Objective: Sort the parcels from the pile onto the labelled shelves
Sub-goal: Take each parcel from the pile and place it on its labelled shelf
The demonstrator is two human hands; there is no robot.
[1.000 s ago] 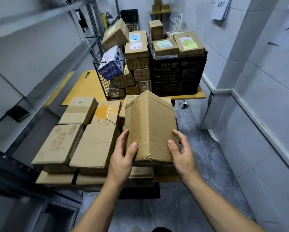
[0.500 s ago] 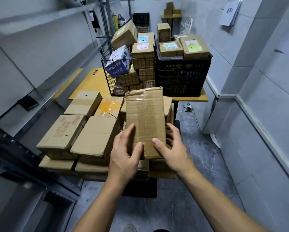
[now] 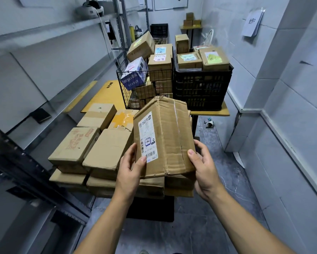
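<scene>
Since half a second ago the parcel has been turned in the hands, so that a side bearing a white shipping label now faces the camera where a plain taped face showed before, and it sits higher and closer. The left hand has its grip pinching the parcel's lower left corner, the thumb lying on the bottom of the label and the fingers hidden behind the cardboard. The right hand has its grip closed on the lower right edge, thumb pressed on the front face and fingers curled round the back. The parcel is held in the air, tilted, above the near edge of the pile, apart from the boxes below it. The pile is brown cartons stacked in layers, one printed with red characters and one patched with yellow tape. Beyond the pile stands a yellow-topped bench carrying a wire basket on the left and a black crate on the right, touching each other. Both are heaped with more boxes, among them a blue-and-white one leaning in the basket and a carton with a yellow-green note on the crate. Grey shelves run along the left wall, and a paper sign hangs on the right wall.
</scene>
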